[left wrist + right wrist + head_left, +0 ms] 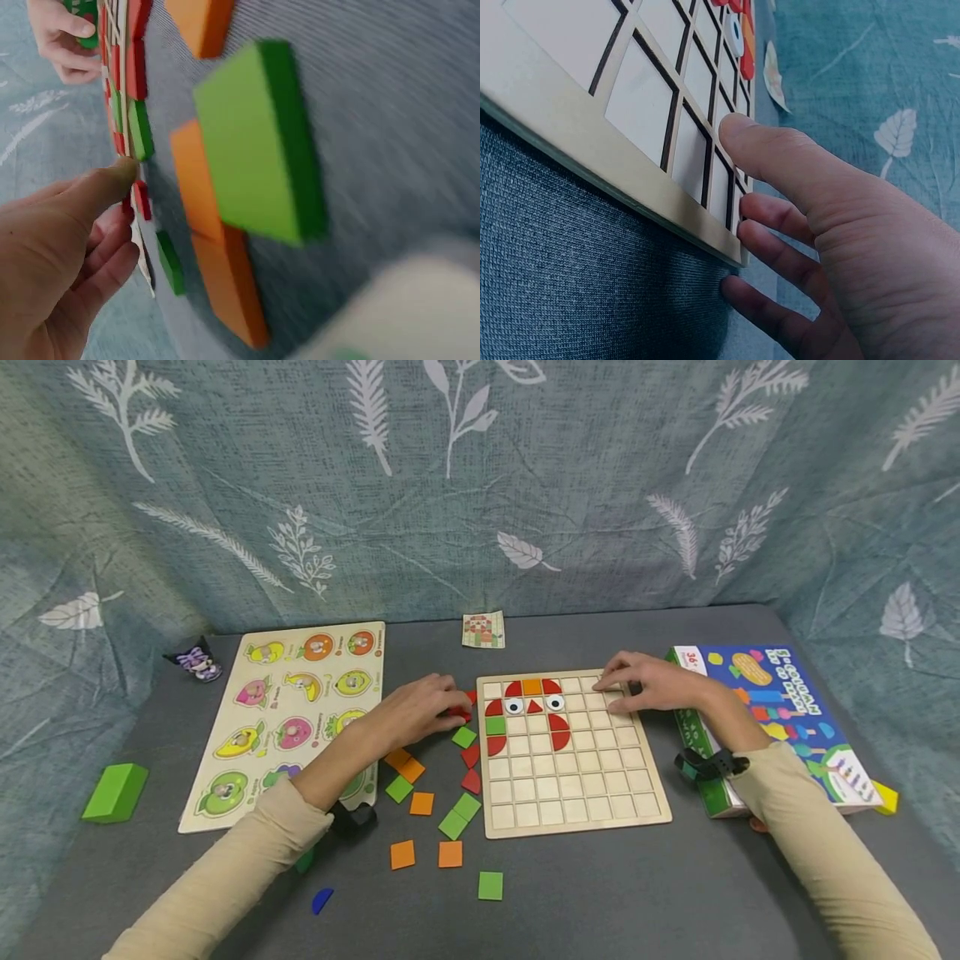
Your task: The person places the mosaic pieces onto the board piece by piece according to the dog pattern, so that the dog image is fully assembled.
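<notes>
We see the left arm come in from the lower left, its beige sleeve (225,868) pushed back from the wrist and its bare forearm slanting over the fruit puzzle (279,671). The left hand (420,710) is back-up, its fingers bent and reaching right toward the near-left side of the grid board (600,762). Its thumb and fingers close to a narrow pinch on a red piece (460,714), mostly hidden by the fingertips; in the left wrist view we make out red between thumb and forefinger, just beside the board's edge.

The right arm enters from the lower right, bare forearm over the colourful box (780,710), and bends leftward at the wrist. We find the right hand (651,681) at the board's upper right corner, thumb and forefinger spread well apart over the cells, the other fingers loosely curved at the edge. It has no piece in its grasp; whether the thumb presses the wood or just hovers, we cannot tell.

The board lies flat between the two hands. In its upper left part we see red quarter-rounds (559,740), an orange tile (532,687), a green tile (496,726), a red triangle (535,705) and two round eyes (554,702). Loose orange squares (422,803) and green squares (491,886) lie to the left of the board and in front of it. The picture card (483,629) lies beyond the board.
</notes>
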### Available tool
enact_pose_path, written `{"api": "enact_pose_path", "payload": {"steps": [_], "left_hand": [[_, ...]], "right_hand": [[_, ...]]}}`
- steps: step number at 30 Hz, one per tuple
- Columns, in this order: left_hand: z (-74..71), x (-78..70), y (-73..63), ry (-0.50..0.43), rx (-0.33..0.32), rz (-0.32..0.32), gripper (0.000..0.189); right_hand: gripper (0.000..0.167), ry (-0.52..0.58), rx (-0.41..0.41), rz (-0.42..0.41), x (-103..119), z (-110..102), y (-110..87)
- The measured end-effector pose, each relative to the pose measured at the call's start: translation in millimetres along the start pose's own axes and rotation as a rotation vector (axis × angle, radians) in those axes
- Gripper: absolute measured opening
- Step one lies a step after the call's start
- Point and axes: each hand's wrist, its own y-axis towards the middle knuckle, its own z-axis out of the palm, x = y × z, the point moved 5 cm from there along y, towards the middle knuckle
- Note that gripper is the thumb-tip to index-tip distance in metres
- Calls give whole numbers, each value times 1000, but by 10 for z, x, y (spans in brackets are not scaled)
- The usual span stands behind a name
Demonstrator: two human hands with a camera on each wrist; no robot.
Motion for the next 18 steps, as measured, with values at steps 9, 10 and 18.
{"api": "enact_pose_path", "payload": {"steps": [9, 10, 18], "left_hand": [[-17, -306, 303, -94, -36, 79, 25], [-10, -338, 335, -101, -35, 86, 25], [38, -432, 434, -143, -36, 101, 24]], "right_hand": [[37, -3, -3, 6, -11, -14, 0], [37, -5, -4, 5, -11, -13, 0], [37, -11, -2, -5, -5, 0, 0]]}}
